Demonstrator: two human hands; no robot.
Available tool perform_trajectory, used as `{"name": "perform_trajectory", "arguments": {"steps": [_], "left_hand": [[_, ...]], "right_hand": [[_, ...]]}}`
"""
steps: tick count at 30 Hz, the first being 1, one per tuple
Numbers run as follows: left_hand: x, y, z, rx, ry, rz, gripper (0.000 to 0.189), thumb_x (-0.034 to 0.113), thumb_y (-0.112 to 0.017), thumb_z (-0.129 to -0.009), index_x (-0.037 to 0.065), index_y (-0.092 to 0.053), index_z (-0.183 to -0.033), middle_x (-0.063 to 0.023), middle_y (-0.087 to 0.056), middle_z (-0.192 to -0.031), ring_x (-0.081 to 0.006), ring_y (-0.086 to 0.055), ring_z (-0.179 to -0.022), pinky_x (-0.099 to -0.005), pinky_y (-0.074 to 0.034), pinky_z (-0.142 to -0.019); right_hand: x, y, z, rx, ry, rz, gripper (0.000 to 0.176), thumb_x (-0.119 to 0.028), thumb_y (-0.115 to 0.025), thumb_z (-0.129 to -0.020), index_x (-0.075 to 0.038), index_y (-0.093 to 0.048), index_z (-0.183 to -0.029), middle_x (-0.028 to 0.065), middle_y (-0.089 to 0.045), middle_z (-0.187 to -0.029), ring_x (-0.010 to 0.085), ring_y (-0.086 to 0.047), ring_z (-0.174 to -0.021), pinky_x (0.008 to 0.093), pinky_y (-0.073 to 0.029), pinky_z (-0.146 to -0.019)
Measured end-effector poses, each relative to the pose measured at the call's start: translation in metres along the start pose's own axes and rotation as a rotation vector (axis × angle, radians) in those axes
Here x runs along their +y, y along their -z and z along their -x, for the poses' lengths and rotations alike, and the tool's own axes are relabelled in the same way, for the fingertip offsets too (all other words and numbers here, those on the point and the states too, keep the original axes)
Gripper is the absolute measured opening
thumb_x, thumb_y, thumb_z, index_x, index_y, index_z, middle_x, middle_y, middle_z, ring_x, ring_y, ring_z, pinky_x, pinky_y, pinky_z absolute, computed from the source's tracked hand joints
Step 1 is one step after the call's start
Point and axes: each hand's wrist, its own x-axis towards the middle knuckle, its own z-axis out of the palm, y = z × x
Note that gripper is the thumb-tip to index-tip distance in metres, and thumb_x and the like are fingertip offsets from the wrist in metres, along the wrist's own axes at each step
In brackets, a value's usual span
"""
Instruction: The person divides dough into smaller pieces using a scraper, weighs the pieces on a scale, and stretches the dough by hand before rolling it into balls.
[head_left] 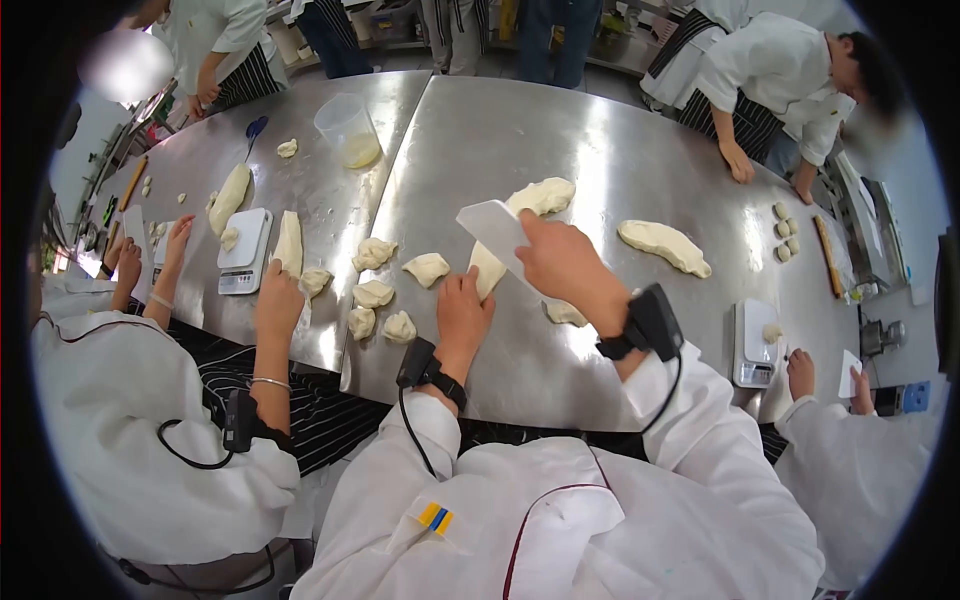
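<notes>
My right hand (565,262) grips a white dough scraper (490,228), whose blade slants across the dough in front of me. My left hand (464,312) has its fingers on the near end of a pale dough strip (487,265). Past the scraper lies a thicker dough roll (545,196); the blade hides whether it joins the strip. Beneath my right wrist a dough piece (566,313) is partly covered. Left of my left hand sit several cut dough lumps (374,293), one of them (427,268) close by.
A long dough roll (664,246) lies on the steel table (640,330) to the right. Two scales (240,265) (752,345), a plastic jug (352,135) and rolling pins (827,255) are around. Co-workers stand close on both sides; one co-worker's hand (278,300) is at another dough roll (289,243).
</notes>
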Motion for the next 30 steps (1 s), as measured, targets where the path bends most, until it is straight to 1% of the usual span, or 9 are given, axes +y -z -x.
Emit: {"name": "perform_trajectory", "arguments": {"steps": [4, 8, 13, 17, 20, 21, 24, 27, 30], "left_hand": [[0.000, 0.002, 0.005, 0.051, 0.024, 0.053, 0.048, 0.012, -0.070, -0.072, 0.002, -0.055, -0.117, -0.0168, -0.054, -0.104, -0.0366, -0.052, -0.099, -0.0441, -0.044, -0.086], [-0.003, 0.009, 0.007, -0.005, 0.044, 0.077, 0.048, 0.011, -0.070, -0.071, 0.002, -0.055, -0.116, -0.0173, -0.053, -0.106, -0.0370, -0.050, -0.101, -0.0449, -0.043, -0.088], [0.000, 0.019, 0.013, -0.089, 0.033, 0.015, 0.048, 0.009, -0.069, -0.072, 0.002, -0.053, -0.117, -0.0174, -0.052, -0.110, -0.0374, -0.049, -0.104, -0.0431, -0.043, -0.090], [-0.002, 0.030, 0.038, -0.096, 0.066, -0.119, 0.052, 0.007, -0.068, -0.071, 0.001, -0.052, -0.120, -0.0181, -0.050, -0.119, -0.0367, -0.047, -0.111, -0.0427, -0.041, -0.093], [0.009, 0.057, 0.041, -0.177, 0.176, -0.298, 0.057, 0.006, -0.067, -0.069, 0.001, -0.051, -0.124, -0.0176, -0.048, -0.124, -0.0361, -0.045, -0.116, -0.0450, -0.038, -0.097], [0.013, 0.063, 0.038, -0.244, 0.260, -0.253, 0.062, 0.003, -0.061, -0.070, 0.001, -0.048, -0.130, -0.0193, -0.045, -0.130, -0.0393, -0.039, -0.122, -0.0504, -0.032, -0.103], [0.026, 0.069, 0.025, -0.183, 0.208, -0.285, 0.064, 0.008, -0.065, -0.070, 0.005, -0.048, -0.132, -0.0172, -0.048, -0.125, -0.0369, -0.043, -0.119, -0.0459, -0.035, -0.100], [0.043, 0.066, -0.011, -0.224, 0.079, -0.070, 0.067, 0.016, -0.066, -0.072, 0.005, -0.045, -0.135, -0.0224, -0.047, -0.128, -0.0398, -0.042, -0.121, -0.0471, -0.034, -0.102], [0.047, 0.024, -0.048, -0.195, -0.014, -0.100, 0.072, 0.026, -0.068, -0.074, 0.006, -0.042, -0.138, -0.0284, -0.044, -0.132, -0.0429, -0.040, -0.125, -0.0486, -0.033, -0.105]], "right_hand": [[-0.013, -0.062, -0.046, -0.190, 0.031, 0.073, 0.027, -0.010, -0.064, -0.077, 0.001, -0.049, -0.096, 0.0232, -0.065, -0.080, 0.0409, -0.065, -0.079, 0.0468, -0.052, -0.070], [-0.003, -0.072, -0.062, -0.209, 0.034, 0.080, 0.028, -0.011, -0.065, -0.077, 0.002, -0.050, -0.096, 0.0242, -0.065, -0.082, 0.0406, -0.065, -0.082, 0.0462, -0.052, -0.074], [-0.011, -0.061, 0.001, -0.279, -0.022, 0.121, 0.029, -0.005, -0.062, -0.074, 0.000, -0.050, -0.099, 0.0235, -0.066, -0.086, 0.0408, -0.065, -0.082, 0.0470, -0.053, -0.070], [-0.005, -0.042, 0.065, -0.329, -0.079, 0.127, 0.026, -0.006, -0.061, -0.077, 0.001, -0.049, -0.099, 0.0242, -0.065, -0.081, 0.0413, -0.065, -0.078, 0.0481, -0.052, -0.068], [0.007, -0.032, 0.094, -0.328, -0.129, 0.080, 0.026, -0.009, -0.062, -0.079, 0.002, -0.048, -0.099, 0.0242, -0.064, -0.079, 0.0417, -0.065, -0.077, 0.0487, -0.051, -0.068], [0.011, -0.029, 0.101, -0.315, -0.141, 0.054, 0.026, -0.010, -0.062, -0.080, 0.002, -0.048, -0.098, 0.0243, -0.064, -0.078, 0.0419, -0.064, -0.077, 0.0489, -0.051, -0.068], [0.023, -0.024, 0.119, -0.311, -0.169, -0.026, 0.028, -0.014, -0.064, -0.081, 0.002, -0.048, -0.098, 0.0250, -0.064, -0.078, 0.0428, -0.063, -0.076, 0.0490, -0.050, -0.067], [0.029, -0.015, 0.134, -0.272, -0.233, -0.113, 0.030, -0.017, -0.064, -0.082, 0.002, -0.048, -0.100, 0.0252, -0.063, -0.079, 0.0446, -0.062, -0.078, 0.0504, -0.049, -0.069], [0.042, -0.010, 0.152, -0.156, -0.233, -0.204, 0.033, -0.019, -0.064, -0.083, 0.001, -0.048, -0.104, 0.0255, -0.063, -0.080, 0.0459, -0.061, -0.079, 0.0517, -0.048, -0.072]]}}
